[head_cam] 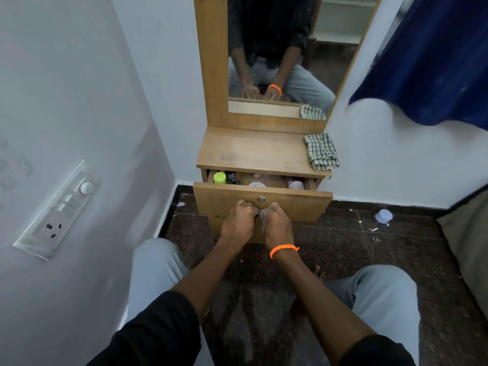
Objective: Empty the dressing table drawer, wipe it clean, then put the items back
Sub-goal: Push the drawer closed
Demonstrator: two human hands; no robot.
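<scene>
While both hands, left (237, 223) and right (277, 224), curl around the drawer (290, 204) handle, a cloth (321, 151) lies on the surface (250, 151).

wooden drawer (290, 204) partly open, keyhole in front; inside: green-capped bottle (219, 178) far left, dark bottle (230, 177) beside, white jars (295, 185) right; checked cloth (321, 151) on counter (250, 151) right

one drawer (290, 204), one checked cloth (321, 151), one mirror (280, 48), one green-capped bottle (219, 178), two hands
</scene>
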